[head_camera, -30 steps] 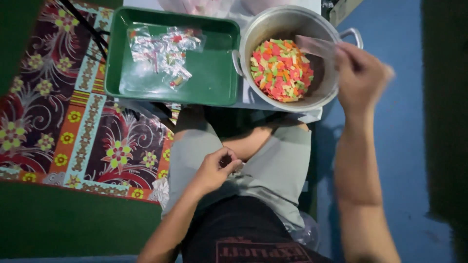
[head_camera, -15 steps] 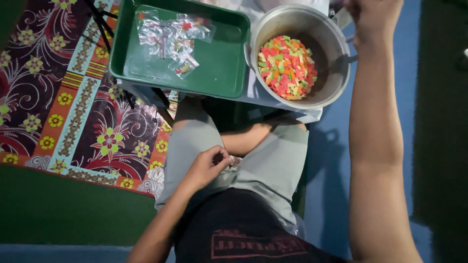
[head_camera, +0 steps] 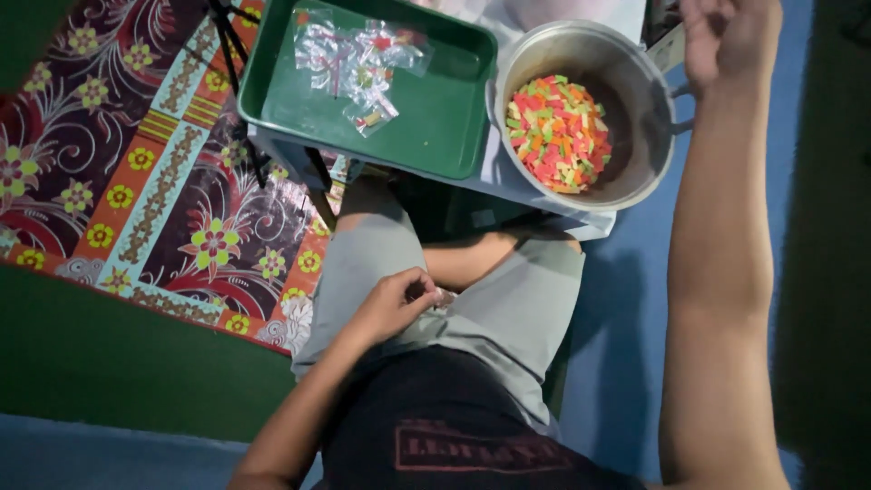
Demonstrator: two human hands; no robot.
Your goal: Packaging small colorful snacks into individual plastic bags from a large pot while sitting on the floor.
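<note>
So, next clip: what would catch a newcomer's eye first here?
The metal pot at upper right, holding a heap of red, orange, green and yellow pieces. Beside it on the left is a green tray with a few small clear bags. The right hand is raised past the pot's far rim, while the left hand rests curled on the lap, next to a patterned floral mat.
</note>
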